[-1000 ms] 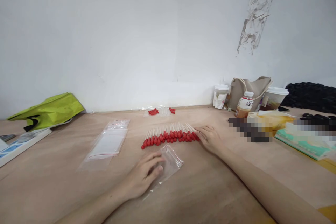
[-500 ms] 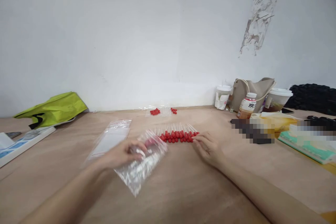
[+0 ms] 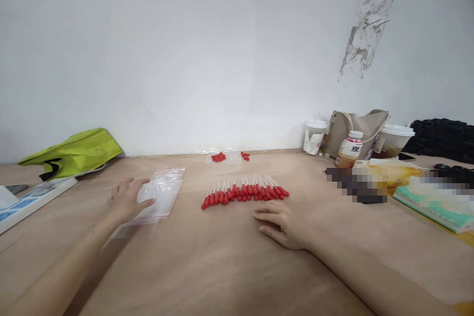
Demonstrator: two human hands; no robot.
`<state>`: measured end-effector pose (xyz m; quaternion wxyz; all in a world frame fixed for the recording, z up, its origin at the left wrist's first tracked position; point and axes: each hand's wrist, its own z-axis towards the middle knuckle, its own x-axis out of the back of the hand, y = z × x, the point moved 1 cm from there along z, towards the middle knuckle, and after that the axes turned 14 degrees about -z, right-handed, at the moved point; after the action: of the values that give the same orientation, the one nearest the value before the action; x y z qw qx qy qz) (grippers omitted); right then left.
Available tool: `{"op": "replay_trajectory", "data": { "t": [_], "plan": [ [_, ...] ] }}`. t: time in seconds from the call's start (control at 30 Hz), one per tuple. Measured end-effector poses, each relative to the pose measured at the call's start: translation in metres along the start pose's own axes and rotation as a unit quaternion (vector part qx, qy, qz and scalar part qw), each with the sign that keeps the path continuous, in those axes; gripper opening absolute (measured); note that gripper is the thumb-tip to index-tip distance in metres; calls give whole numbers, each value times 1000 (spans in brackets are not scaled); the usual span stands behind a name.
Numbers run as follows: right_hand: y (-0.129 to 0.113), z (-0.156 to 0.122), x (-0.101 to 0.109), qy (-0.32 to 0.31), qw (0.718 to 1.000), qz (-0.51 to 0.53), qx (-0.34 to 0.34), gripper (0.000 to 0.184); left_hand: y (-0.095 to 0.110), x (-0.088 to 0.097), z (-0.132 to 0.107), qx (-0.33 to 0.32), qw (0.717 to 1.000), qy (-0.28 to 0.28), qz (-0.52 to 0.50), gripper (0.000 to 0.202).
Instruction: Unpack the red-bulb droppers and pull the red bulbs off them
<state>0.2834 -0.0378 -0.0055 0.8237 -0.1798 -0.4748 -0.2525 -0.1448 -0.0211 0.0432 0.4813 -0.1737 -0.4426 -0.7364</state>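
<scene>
A row of clear droppers with red bulbs [image 3: 244, 191] lies across the middle of the wooden table [image 3: 229, 261]. My right hand [image 3: 281, 224] rests flat on the table just in front of the row, fingers stretched out, holding nothing. My left hand [image 3: 128, 200] reaches to the left and grips a clear plastic bag [image 3: 153, 190] over the pile of clear zip bags [image 3: 163, 202]; its thumb and fingers close on the bag's edge.
A lime-green bag [image 3: 74, 153] and a white board [image 3: 33, 200] lie at the far left. More red-bulbed droppers [image 3: 227, 156] sit by the wall. At the right stand cups [image 3: 314, 136], a bottle [image 3: 348, 150], a beige handbag [image 3: 357, 131] and books [image 3: 433, 197].
My left hand carried the clear bag from the table's front middle over to the pile of bags at the left. My right hand drew back from the dropper row toward me.
</scene>
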Motion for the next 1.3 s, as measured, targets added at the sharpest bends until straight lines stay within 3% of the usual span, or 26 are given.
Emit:
{"op": "replay_trajectory", "data": {
  "t": [0.03,0.07,0.17,0.27,0.37,0.57,0.7,0.83,1.07,1.3],
  "plan": [
    [1,-1,1,-19,1000,8,3,40,15,-3,-4,-20,999,11,37,42],
    [1,-1,2,-44,999,16,7,47,33,-8,-10,-81,996,-2,23,37],
    [2,-2,5,-115,993,40,12,58,84,-28,-41,-239,951,-173,-95,29],
    [2,-1,5,-138,989,58,5,55,114,-47,-74,-286,868,-366,-175,30],
    [3,0,3,-137,989,62,-5,55,120,-54,-88,-268,831,-438,-214,34],
    [5,0,-1,-94,993,61,-29,49,110,-58,-85,-248,858,-386,-229,31],
    [6,1,-4,-66,994,71,-50,43,106,-62,-82,-269,905,-247,-216,21],
    [6,2,-4,-56,994,74,-61,41,116,-65,-68,-254,944,-131,-167,15],
    [8,2,-4,-57,993,88,-62,42,153,-88,-42,-255,954,-127,-91,21],
    [9,2,-6,-58,993,88,-60,42,157,-120,-39,-190,974,-69,-102,17]
  ]
}}
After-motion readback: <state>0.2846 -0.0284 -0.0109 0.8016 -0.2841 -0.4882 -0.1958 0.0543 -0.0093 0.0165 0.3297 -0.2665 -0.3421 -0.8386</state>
